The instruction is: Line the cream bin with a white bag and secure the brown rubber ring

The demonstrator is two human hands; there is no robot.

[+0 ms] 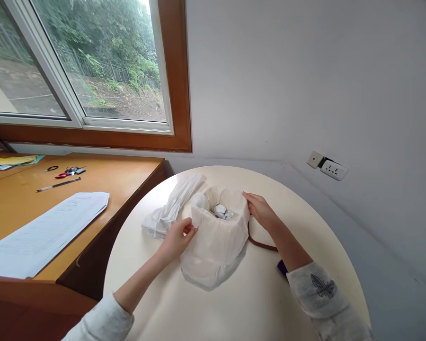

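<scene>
White bag (215,244), left hand (177,239) curled alongside; right hand (261,210) pinching its edge

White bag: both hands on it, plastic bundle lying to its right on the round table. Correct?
No: the plastic bundle lies to the left of the white bag, as the head view shows. The rest holds: left hand and right hand on the white bag, plastic bundle on the round table.

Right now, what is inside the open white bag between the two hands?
A whitish crumpled thing, too small to identify, shows in the mouth of the white bag. The bag's bottom and anything beneath that thing are covered.
</scene>
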